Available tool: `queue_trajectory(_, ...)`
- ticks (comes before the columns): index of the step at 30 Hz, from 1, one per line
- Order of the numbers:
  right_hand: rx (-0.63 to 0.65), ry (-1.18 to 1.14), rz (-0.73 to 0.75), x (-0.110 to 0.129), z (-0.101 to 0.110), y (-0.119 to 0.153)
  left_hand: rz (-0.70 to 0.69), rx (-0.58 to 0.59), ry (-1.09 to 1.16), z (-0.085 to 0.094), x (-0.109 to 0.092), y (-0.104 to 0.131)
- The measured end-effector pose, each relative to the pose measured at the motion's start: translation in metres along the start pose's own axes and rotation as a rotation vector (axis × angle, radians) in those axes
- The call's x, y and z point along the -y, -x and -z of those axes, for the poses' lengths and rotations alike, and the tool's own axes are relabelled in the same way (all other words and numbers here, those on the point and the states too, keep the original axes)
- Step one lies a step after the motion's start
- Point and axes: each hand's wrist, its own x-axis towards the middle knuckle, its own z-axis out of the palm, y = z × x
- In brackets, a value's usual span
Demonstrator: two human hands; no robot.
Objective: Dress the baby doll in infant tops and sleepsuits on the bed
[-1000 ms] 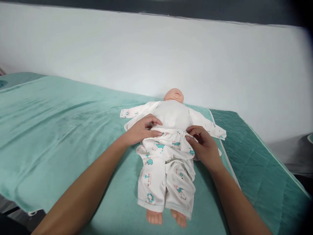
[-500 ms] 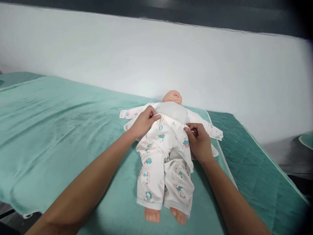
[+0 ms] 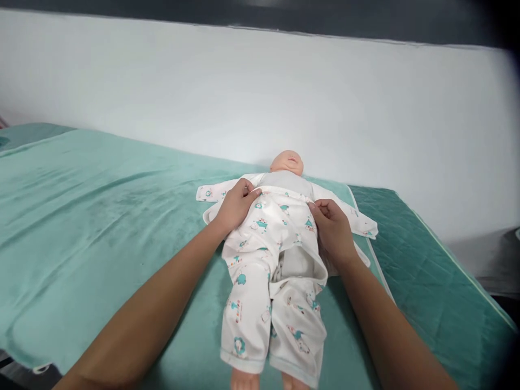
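Observation:
A baby doll point(image 3: 287, 162) lies on its back, its head toward the wall and its feet toward me. It wears a white long-sleeved top point(image 3: 219, 192) with a small print, spread out at the sides, over a grey-white torso. Matching printed pants point(image 3: 260, 254) cover its legs and belly, with the crotch gaping open. My left hand point(image 3: 239, 204) pinches the waistband at its left corner. At the right corner my right hand point(image 3: 331, 225) grips the waistband between thumb and fingers. The doll's feet are cut off by the lower edge.
A green blanket point(image 3: 101, 227) with a few folds covers the bed under the doll. To the right lies a darker green quilted mat point(image 3: 422, 254) with a pale edge. A white wall point(image 3: 162, 81) rises behind the bed.
The waistband is stretched wider and flatter across the doll's belly. My hands have moved slightly apart, and the gap at the crotch shows more. The view has shifted a little.

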Motion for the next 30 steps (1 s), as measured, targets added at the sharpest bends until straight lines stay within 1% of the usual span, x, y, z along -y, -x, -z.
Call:
queue_trajectory(2,0.029,-0.003,0.013,0.003,0.002,0.001,-0.007,-0.037,-0.077,0.0,0.001,0.001)
queue_trajectory(4,0.042,0.017,0.027,0.006,0.003,0.0,0.018,-0.052,-0.077,0.0,0.007,-0.001)
queue_trajectory(5,0.043,0.024,0.027,0.007,0.004,-0.001,0.054,-0.055,-0.05,0.0,0.011,-0.002)
queue_trajectory(9,0.043,0.033,0.001,0.01,0.004,-0.001,0.316,-0.063,0.144,-0.001,0.027,-0.007)
queue_trajectory(10,0.04,0.028,-0.006,0.01,0.004,0.0,0.353,-0.055,0.191,-0.001,0.029,-0.008)
queue_trajectory(11,0.035,0.021,-0.01,0.01,0.003,0.001,0.362,-0.035,0.231,-0.001,0.031,-0.008)
queue_trajectory(13,0.018,-0.004,-0.01,0.009,0.002,0.002,0.312,0.03,0.272,0.001,0.031,-0.007)
queue_trajectory(16,-0.041,-0.021,0.012,0.006,0.004,0.001,0.224,0.144,0.217,0.011,0.025,-0.005)
queue_trajectory(17,-0.059,-0.022,0.012,0.004,0.007,0.0,0.215,0.187,0.186,0.015,0.022,-0.004)
queue_trajectory(19,-0.053,-0.024,-0.015,0.002,0.013,-0.002,0.228,0.286,0.152,0.024,0.018,-0.004)
queue_trajectory(21,-0.014,-0.009,-0.053,0.001,0.021,-0.003,0.243,0.374,0.171,0.031,0.015,-0.003)
queue_trajectory(23,0.06,0.036,-0.096,0.002,0.028,-0.002,0.23,0.421,0.19,0.034,0.014,-0.003)
queue_trajectory(25,0.19,0.075,-0.154,0.005,0.032,0.0,0.203,0.439,0.167,0.036,0.013,-0.003)
queue_trajectory(27,0.336,0.064,-0.215,0.007,0.036,0.002,0.18,0.455,0.123,0.037,0.012,-0.002)
queue_trajectory(30,0.468,0.006,-0.249,0.009,0.04,0.002,0.169,0.515,0.094,0.039,0.008,-0.001)
